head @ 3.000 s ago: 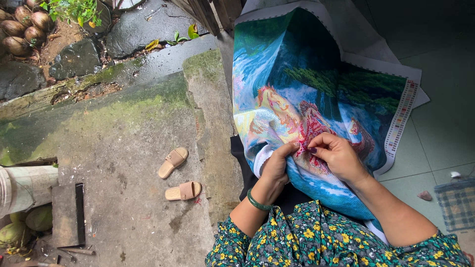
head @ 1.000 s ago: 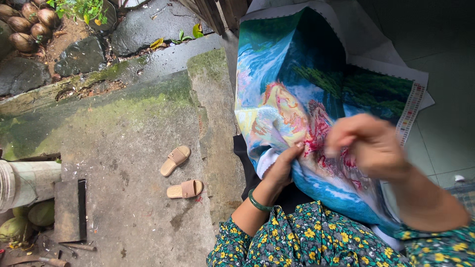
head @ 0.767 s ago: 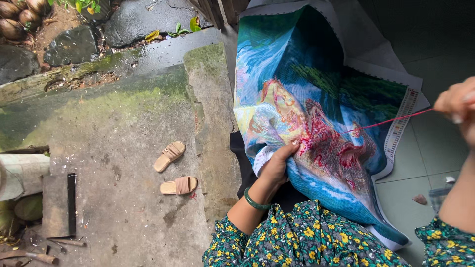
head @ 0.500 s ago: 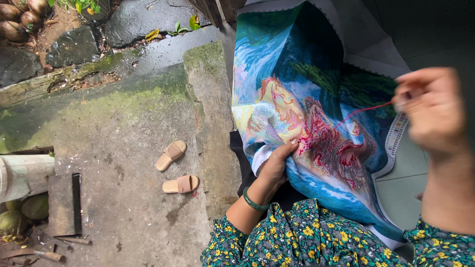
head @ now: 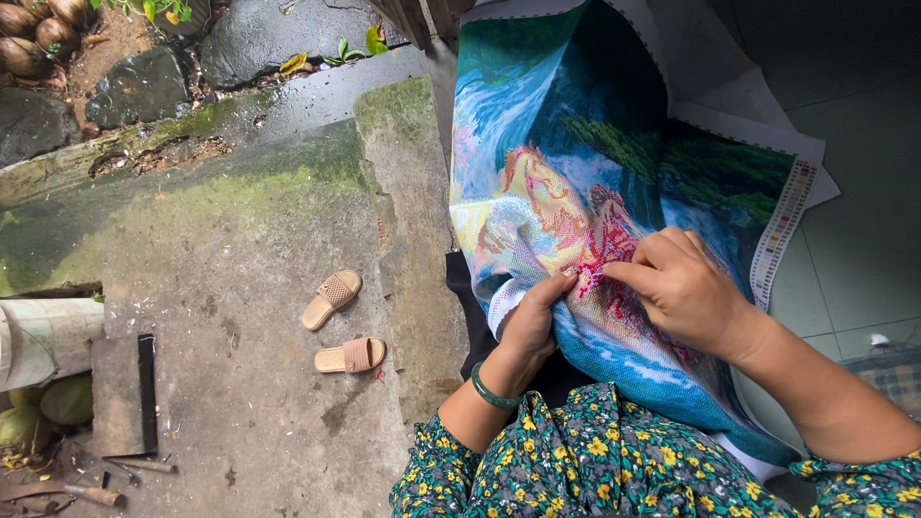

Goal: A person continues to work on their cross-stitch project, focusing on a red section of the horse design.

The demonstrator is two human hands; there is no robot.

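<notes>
— Where's the work sitting?

— The embroidery cloth point(head: 614, 144) lies draped over the lap. The left hand point(head: 531, 321) grips a folded edge of it from beneath, fingers curled tight on the fabric.

— And the other?

— The right hand point(head: 683, 288) rests on the red patch, fingertips pinched narrow; I can't tell if a needle is between them.

— Much done?

— I'd judge most of it: blues, greens and the figures look filled. A white unstitched border remains. Pink sandals point(head: 341, 326) lie on the mossy concrete point(head: 211, 230).
</notes>
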